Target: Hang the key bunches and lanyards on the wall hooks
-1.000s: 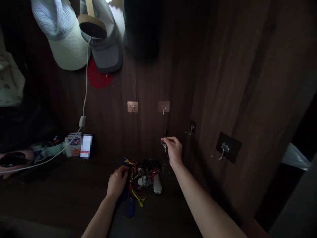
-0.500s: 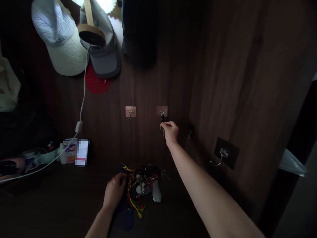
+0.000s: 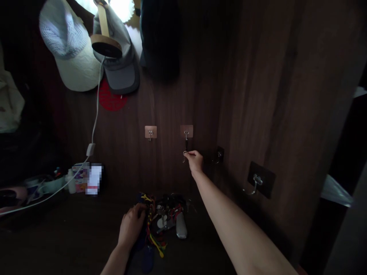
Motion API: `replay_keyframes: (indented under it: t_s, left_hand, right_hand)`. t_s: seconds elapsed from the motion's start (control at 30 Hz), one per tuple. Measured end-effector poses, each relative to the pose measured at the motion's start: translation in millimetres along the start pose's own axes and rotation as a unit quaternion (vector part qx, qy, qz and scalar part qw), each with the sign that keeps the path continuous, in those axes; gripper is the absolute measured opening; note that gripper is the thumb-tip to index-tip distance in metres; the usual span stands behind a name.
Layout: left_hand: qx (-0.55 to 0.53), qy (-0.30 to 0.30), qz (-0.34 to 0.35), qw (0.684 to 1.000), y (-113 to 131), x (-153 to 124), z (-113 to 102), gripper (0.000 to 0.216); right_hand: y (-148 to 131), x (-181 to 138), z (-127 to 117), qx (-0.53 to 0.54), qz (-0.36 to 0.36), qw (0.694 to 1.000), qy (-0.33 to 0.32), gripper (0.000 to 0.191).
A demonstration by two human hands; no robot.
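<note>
My right hand pinches a metal key ring below a small wall hook on a pinkish adhesive plate. A short black strap runs from the ring up to the hook and appears to hang on it. Something thin and metal dangles under the ring, too small to name. My left hand rests with bent fingers, thumb apart, at the left edge of a heap of keys. Its fingertips touch or lie beside a colourful braided cord. A silver-grey fob lies at the heap's right side.
Another pinkish hook is left of mine; dark-plated hooks are on the right panel. Caps and a lamp are above, its white cord trailing down left. A bottle and boxes stand at the left back.
My right hand has lowered slightly from the hook, its grip shifting from near the black strap's top to the ring. The strap now hangs straight below the hook. The left hand stays by the heap.
</note>
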State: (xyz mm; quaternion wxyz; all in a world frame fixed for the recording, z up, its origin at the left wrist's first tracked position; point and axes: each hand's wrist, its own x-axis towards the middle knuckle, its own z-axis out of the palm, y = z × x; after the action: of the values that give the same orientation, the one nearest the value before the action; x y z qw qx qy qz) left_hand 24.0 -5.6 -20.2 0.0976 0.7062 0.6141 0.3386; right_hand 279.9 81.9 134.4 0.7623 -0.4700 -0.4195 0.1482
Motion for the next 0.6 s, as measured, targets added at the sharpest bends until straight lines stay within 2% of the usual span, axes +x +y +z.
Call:
replay_keyframes:
  t_s: [0.27,0.47,0.6]
  left_hand:
    - [0.001,0.004,0.004,1.000,3.4,-0.9,-3.1,0.021]
    - [0.014,0.004,-0.004,1.000,7.3,-1.6,-6.2,0.020]
    - [0.025,0.003,0.003,1.000,8.9,-2.1,-7.3,0.020]
  right_hand:
    - [14.0,-23.6,-11.5,0.084,0.029,0.995,-0.049,0.023]
    - [33.8,-52.3,-40.5,0.070,0.058,0.994,-0.059,0.019]
    - [48.5,-86.1,-60.5,0.044,0.079,0.988,-0.122,0.017]
